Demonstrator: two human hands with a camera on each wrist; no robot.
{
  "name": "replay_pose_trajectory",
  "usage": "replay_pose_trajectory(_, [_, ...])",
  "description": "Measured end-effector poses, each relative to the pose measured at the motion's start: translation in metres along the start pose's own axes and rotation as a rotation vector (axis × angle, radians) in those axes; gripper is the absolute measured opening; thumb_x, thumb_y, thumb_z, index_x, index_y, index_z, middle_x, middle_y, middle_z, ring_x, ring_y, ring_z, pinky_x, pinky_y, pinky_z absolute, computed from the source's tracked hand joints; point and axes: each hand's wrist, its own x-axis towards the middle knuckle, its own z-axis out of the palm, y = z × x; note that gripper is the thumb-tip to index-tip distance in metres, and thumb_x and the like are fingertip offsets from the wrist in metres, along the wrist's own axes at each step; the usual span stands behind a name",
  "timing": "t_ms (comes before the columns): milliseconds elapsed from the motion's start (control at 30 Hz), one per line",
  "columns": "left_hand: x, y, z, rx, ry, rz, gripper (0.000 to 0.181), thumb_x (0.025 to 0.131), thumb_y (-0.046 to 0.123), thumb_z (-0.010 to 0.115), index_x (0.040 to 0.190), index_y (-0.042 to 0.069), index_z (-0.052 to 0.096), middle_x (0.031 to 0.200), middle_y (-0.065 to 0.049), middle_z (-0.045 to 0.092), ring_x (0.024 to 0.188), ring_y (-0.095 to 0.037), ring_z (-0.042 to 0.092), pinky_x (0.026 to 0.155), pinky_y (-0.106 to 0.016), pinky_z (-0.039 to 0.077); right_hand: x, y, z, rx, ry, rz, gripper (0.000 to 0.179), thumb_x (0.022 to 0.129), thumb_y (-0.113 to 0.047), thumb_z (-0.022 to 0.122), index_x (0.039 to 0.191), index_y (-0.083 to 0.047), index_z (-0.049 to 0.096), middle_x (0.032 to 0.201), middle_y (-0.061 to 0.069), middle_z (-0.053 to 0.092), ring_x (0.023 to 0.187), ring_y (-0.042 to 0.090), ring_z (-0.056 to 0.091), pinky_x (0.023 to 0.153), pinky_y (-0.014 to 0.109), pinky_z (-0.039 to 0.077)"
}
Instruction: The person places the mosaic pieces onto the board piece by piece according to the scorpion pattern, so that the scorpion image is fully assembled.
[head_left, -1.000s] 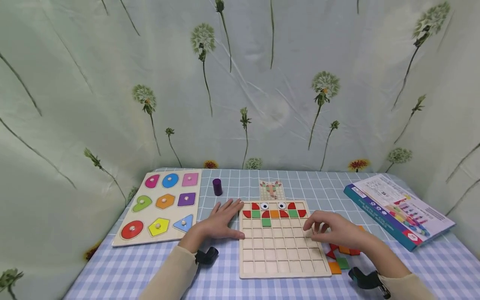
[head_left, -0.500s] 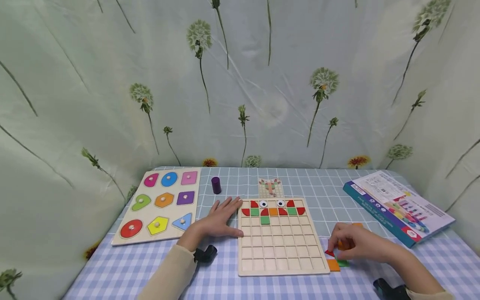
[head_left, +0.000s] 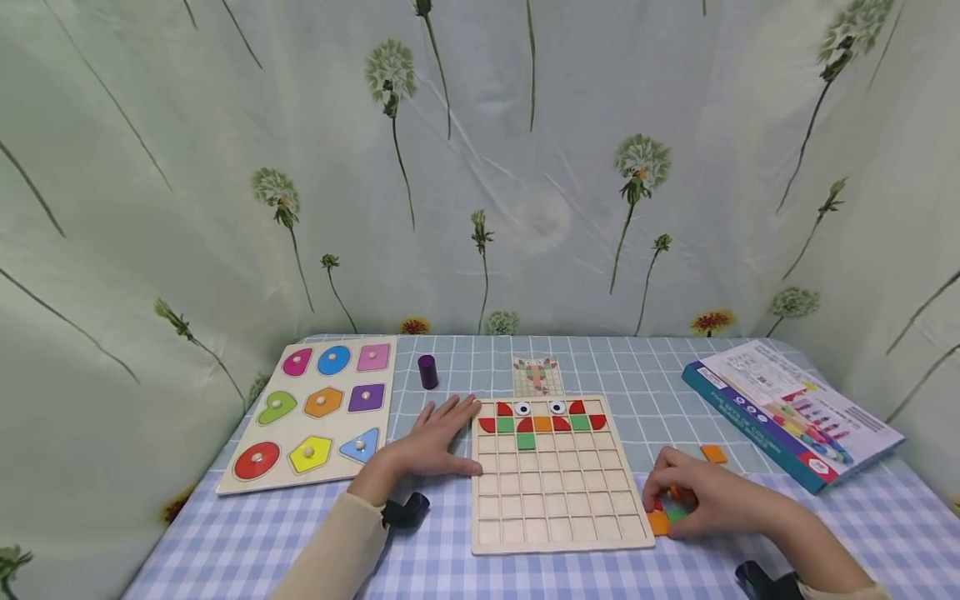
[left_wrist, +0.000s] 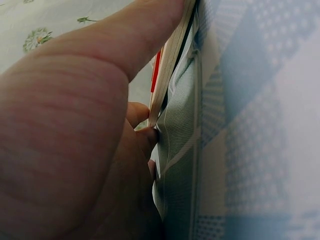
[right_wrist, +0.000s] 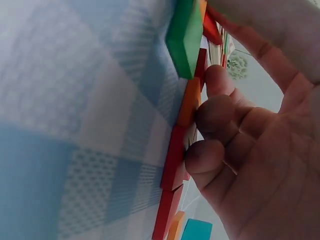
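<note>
A wooden grid board (head_left: 562, 506) lies in front of the person. Red, green and orange pieces and two eye pieces fill part of its far rows. With fingers spread, the left hand (head_left: 433, 450) lies along the board's left edge; its thumb reaches the edge (left_wrist: 172, 65) in the left wrist view. Beyond the board's right side, the right hand (head_left: 716, 493) bends over loose tiles. Its index fingertip is right at a red tile (right_wrist: 212, 30), close to a tilted green tile (right_wrist: 186, 40); I cannot tell if it pinches one. The other fingertips are beside an orange tile (right_wrist: 189, 102).
A pattern card (head_left: 537, 377) lies behind the board. Left of it are a purple cylinder (head_left: 427, 372) and a knobbed shape puzzle (head_left: 315, 429). A boxed set (head_left: 795, 412) lies at the right, with a lone orange tile (head_left: 713, 454) nearer the right hand.
The right hand has moved from the board's right edge, right and nearer, down to the loose tiles, and has shifted slightly there. The left hand stays at the board's left edge.
</note>
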Motion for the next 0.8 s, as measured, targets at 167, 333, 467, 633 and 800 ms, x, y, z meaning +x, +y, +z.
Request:
replay_pose_trajectory(167, [-0.001,0.000,-0.001,-0.008,-0.001,0.008,0.101,0.083,0.056,0.074,0.161,0.018,0.023,0.169,-0.003,0.016,0.158,-0.032,0.006,0.125,-0.061,-0.002,0.004,-0.002,-0.001,-0.031,0.030,0.035,0.025,0.080,-0.027,0.083,0.099,-0.037,0.070,0.100,-0.004,0.049,0.079,0.004,0.047,0.062,0.018,0.042])
replay_pose_trajectory(333, [-0.002,-0.001,0.000,0.007,0.002,-0.006,0.101,0.083,0.056,0.074,0.161,0.017,0.023,0.169,-0.003,0.017,0.158,-0.031,0.007,0.125,-0.060,-0.001,0.011,-0.003,-0.003,-0.053,0.065,0.068,0.024,0.083,-0.023,0.081,0.100,-0.034,0.070,0.097,-0.003,0.051,0.077,0.004,0.047,0.062,0.018,0.042])
replay_pose_trajectory(467, [-0.002,-0.001,0.000,0.009,-0.003,-0.005,0.101,0.083,0.056,0.074,0.161,0.018,0.022,0.170,-0.002,0.016,0.158,-0.031,0.006,0.125,-0.060,-0.001,0.016,-0.002,-0.005,-0.068,0.083,0.069,0.022,0.084,-0.019,0.079,0.100,-0.032,0.070,0.096,-0.003,0.052,0.075,0.004,0.047,0.061,0.017,0.044])
replay_pose_trajectory(633, [-0.001,0.000,-0.002,-0.004,-0.002,0.002,0.101,0.083,0.056,0.074,0.161,0.018,0.022,0.170,-0.003,0.016,0.158,-0.031,0.005,0.125,-0.060,-0.002,0.019,0.002,-0.008,-0.080,0.104,0.044,0.021,0.085,-0.017,0.077,0.098,-0.031,0.069,0.103,-0.002,0.051,0.071,0.003,0.047,0.059,0.018,0.043])
replay_pose_trajectory(800, [0.000,0.000,-0.002,-0.002,-0.009,0.002,0.101,0.083,0.055,0.074,0.161,0.018,0.022,0.170,-0.002,0.015,0.158,-0.031,0.004,0.125,-0.060,-0.002,0.024,0.002,-0.012,-0.110,0.141,0.075,0.020,0.084,-0.018,0.078,0.098,-0.028,0.067,0.105,-0.001,0.051,0.073,0.004,0.047,0.061,0.017,0.044])
